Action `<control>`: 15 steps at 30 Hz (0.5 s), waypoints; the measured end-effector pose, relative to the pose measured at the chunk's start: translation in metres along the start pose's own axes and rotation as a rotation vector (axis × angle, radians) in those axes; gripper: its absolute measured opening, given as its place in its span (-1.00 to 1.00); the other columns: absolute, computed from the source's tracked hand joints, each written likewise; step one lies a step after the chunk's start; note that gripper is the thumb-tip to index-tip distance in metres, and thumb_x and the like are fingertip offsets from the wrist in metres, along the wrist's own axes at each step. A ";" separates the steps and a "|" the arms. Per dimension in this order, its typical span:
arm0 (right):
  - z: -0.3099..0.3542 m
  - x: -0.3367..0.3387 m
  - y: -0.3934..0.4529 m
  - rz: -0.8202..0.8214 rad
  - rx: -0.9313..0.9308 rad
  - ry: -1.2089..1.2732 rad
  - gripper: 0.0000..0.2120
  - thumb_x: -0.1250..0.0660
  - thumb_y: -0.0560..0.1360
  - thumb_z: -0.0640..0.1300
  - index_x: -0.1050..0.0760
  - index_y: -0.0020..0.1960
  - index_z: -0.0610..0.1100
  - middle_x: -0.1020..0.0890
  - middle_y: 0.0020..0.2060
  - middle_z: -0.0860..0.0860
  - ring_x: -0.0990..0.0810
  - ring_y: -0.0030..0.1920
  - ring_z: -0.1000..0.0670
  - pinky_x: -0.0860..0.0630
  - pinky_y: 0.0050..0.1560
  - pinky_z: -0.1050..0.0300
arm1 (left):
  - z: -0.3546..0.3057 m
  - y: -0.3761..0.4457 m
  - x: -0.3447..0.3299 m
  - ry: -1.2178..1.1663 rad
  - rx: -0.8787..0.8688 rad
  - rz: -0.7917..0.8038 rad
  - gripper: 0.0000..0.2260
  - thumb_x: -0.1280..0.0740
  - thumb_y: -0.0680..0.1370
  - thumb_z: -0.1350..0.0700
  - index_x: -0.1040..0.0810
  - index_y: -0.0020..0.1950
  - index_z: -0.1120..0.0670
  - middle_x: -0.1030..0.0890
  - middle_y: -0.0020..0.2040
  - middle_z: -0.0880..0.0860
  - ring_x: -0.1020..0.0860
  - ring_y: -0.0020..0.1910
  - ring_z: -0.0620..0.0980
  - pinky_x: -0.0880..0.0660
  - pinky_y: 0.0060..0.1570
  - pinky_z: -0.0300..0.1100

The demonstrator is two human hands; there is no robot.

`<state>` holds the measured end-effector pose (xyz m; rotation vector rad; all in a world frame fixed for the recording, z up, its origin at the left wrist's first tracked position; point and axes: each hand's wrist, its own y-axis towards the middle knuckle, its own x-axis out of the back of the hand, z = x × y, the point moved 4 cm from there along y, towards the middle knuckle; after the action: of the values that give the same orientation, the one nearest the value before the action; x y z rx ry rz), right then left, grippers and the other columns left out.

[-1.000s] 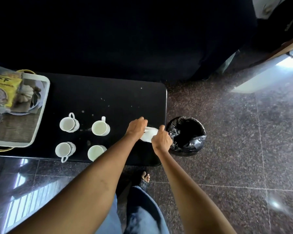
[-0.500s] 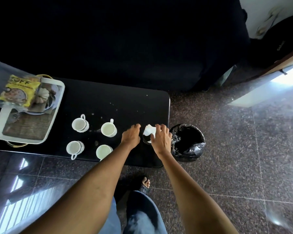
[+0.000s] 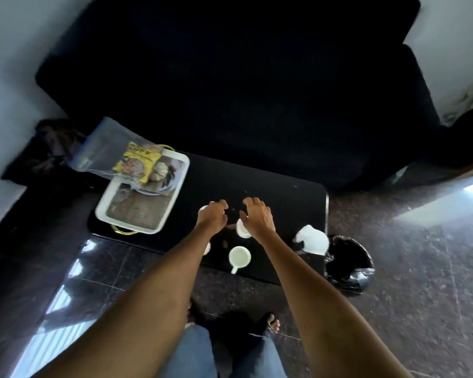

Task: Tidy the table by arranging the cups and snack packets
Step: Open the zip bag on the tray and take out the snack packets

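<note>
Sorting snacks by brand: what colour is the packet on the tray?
Yellow snack packet inside a clear bag, head view.

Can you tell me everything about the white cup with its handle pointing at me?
The white cup looks like glazed ceramic. It stands upright on the black table, close to the near edge, with its small loop handle pointing toward the person. It is round, its mouth faces up, and its inside looks pale and empty. No hand touches it; it sits between the two forearms, apart from the other cups.
</note>
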<state>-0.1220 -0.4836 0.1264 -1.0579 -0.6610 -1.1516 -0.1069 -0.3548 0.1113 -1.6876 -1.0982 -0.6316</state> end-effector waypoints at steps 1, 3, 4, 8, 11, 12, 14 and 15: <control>0.015 -0.006 0.003 0.005 -0.005 0.003 -0.63 -0.18 0.57 -0.09 -0.35 0.33 -0.19 -0.46 0.27 -0.16 -0.43 0.28 -0.18 -0.34 0.28 -0.05 | 0.018 -0.004 0.012 -0.001 0.011 -0.010 -0.70 -0.20 0.54 0.19 -0.45 0.28 0.06 -0.58 0.22 0.13 -0.54 0.23 0.14 -0.47 0.16 -0.06; 0.038 -0.016 0.009 0.016 -0.015 0.001 -0.65 -0.19 0.56 -0.10 -0.36 0.30 -0.20 -0.47 0.24 -0.17 -0.44 0.26 -0.19 -0.35 0.26 -0.06 | 0.050 -0.009 0.028 -0.010 0.035 -0.024 -0.71 -0.21 0.54 0.19 -0.45 0.26 0.08 -0.58 0.21 0.16 -0.54 0.22 0.16 -0.47 0.16 -0.04; 0.060 -0.025 0.014 0.026 0.007 -0.006 -0.66 -0.20 0.56 -0.11 -0.36 0.29 -0.19 -0.48 0.24 -0.17 -0.44 0.26 -0.19 -0.35 0.25 -0.05 | 0.076 -0.014 0.039 -0.017 0.061 -0.029 -0.70 -0.21 0.54 0.20 -0.45 0.27 0.10 -0.57 0.22 0.17 -0.52 0.24 0.16 -0.46 0.18 -0.03; 0.141 -0.049 0.035 0.064 0.122 -0.008 -0.65 -0.22 0.55 -0.11 -0.37 0.30 -0.18 -0.49 0.23 -0.16 -0.46 0.25 -0.19 -0.37 0.24 -0.06 | 0.162 -0.023 0.071 0.026 0.179 -0.042 -0.67 -0.21 0.55 0.19 -0.39 0.33 0.13 -0.49 0.29 0.21 -0.47 0.28 0.21 -0.44 0.20 -0.01; 0.181 -0.064 0.048 0.086 0.172 -0.021 -0.64 -0.23 0.55 -0.11 -0.36 0.31 -0.19 -0.50 0.22 -0.17 -0.47 0.24 -0.19 -0.39 0.22 -0.07 | 0.208 -0.026 0.087 0.036 0.244 -0.020 -0.63 -0.21 0.56 0.17 -0.33 0.37 0.14 -0.46 0.33 0.20 -0.44 0.32 0.20 -0.44 0.19 -0.01; 0.190 -0.067 0.052 0.090 0.176 -0.017 -0.64 -0.22 0.55 -0.11 -0.36 0.32 -0.19 -0.50 0.22 -0.17 -0.47 0.24 -0.18 -0.39 0.22 -0.07 | 0.220 -0.026 0.089 0.039 0.259 -0.016 -0.62 -0.21 0.56 0.16 -0.32 0.38 0.13 -0.46 0.34 0.19 -0.44 0.32 0.18 -0.45 0.18 -0.01; 0.206 -0.072 0.063 0.101 0.173 0.018 -0.65 -0.23 0.55 -0.11 -0.37 0.31 -0.19 -0.50 0.22 -0.16 -0.47 0.24 -0.19 -0.41 0.21 -0.08 | 0.238 -0.022 0.094 0.033 0.285 -0.018 -0.61 -0.21 0.57 0.14 -0.30 0.39 0.11 -0.46 0.34 0.18 -0.44 0.33 0.17 -0.46 0.16 -0.01; 0.213 -0.074 0.069 0.109 0.171 0.030 -0.66 -0.23 0.55 -0.12 -0.37 0.30 -0.19 -0.51 0.21 -0.17 -0.48 0.24 -0.20 -0.42 0.20 -0.09 | 0.244 -0.018 0.096 0.032 0.291 -0.018 -0.62 -0.20 0.57 0.14 -0.31 0.39 0.11 -0.46 0.34 0.18 -0.44 0.33 0.17 -0.46 0.16 -0.01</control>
<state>-0.0608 -0.2563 0.1236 -0.9185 -0.6585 -0.9968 -0.0999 -0.0921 0.1053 -1.4149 -1.1253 -0.4821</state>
